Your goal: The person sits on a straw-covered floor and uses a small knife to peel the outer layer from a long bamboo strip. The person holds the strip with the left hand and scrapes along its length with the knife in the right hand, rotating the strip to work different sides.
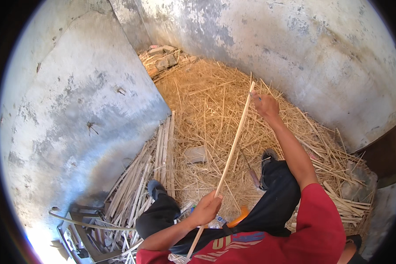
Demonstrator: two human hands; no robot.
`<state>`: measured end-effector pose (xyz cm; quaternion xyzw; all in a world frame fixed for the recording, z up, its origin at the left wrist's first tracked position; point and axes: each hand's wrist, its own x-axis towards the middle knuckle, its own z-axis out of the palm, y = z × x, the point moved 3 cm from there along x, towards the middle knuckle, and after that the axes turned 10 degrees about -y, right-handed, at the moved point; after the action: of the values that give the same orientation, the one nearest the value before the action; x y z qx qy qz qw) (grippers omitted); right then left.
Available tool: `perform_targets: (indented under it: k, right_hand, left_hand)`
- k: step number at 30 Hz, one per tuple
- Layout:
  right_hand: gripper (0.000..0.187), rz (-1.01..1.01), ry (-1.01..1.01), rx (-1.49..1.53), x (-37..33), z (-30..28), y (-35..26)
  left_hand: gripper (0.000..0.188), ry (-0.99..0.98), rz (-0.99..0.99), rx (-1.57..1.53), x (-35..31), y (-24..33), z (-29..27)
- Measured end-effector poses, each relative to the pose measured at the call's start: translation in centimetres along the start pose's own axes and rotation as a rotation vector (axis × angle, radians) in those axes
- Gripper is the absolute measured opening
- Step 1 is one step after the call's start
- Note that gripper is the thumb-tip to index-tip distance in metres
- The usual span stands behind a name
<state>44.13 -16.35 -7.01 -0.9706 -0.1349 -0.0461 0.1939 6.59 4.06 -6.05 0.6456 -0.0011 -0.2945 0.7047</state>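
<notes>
A long pale strip (231, 160) runs through the middle of the view, its tip toward 1 o'clock and its lower end at 6 o'clock against the red shirt (273, 251). The left hand (207, 209), at 6 o'clock, is closed around the lower part of the strip. The right hand (266, 105), at 2 o'clock, is curled near the tip, gripping a small item with a blue bit, too small to identify. Straw-like shavings (207, 101) cover the floor beneath. More long strips (132, 189) lie bundled toward 8 o'clock, beside the left shoe (156, 189). A grey block (195, 155) sits just below centre, a handled tool (254, 177) lies at 4 o'clock, and rubble (166, 62) shows at 11 o'clock.
</notes>
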Motion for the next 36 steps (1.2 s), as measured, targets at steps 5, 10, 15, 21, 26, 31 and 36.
perform_targets:
  k: [5, 10, 15, 21, 26, 31, 36]
  right_hand:
    - [0.082, -0.156, -0.422, -0.038, -7.3, 0.6, -8.9]
    - [0.075, -0.492, -0.445, -0.083, -15.1, 2.9, -14.0]
    - [0.075, -0.386, -0.236, 0.039, -10.5, 3.5, -11.4]
    - [0.075, -0.587, -0.169, 0.016, -14.6, 4.0, -13.8]
    - [0.072, -0.716, -0.038, 0.047, -11.7, 4.2, -13.3]
    - [0.075, -0.476, -0.09, 0.01, -7.2, 4.8, -11.3]
    - [0.076, -0.398, -0.096, -0.028, -6.6, 4.1, -9.9]
  left_hand:
    - [0.027, 0.117, -0.081, -0.235, 0.2, -1.4, -2.1]
    - [0.024, 0.289, 0.078, 0.077, 1.4, -0.6, -3.1]
    - [0.025, 0.334, 0.108, 0.388, 0.2, 1.9, -2.7]
    - [0.022, 0.382, 0.091, 0.49, -0.4, 2.3, -2.6]
    - [0.021, 0.39, 0.103, 0.501, 0.0, 2.7, -2.8]
    - [0.022, 0.412, 0.108, 0.51, 0.5, 3.2, -2.7]
    - [0.021, 0.364, 0.094, 0.508, 0.2, 3.1, -2.5]
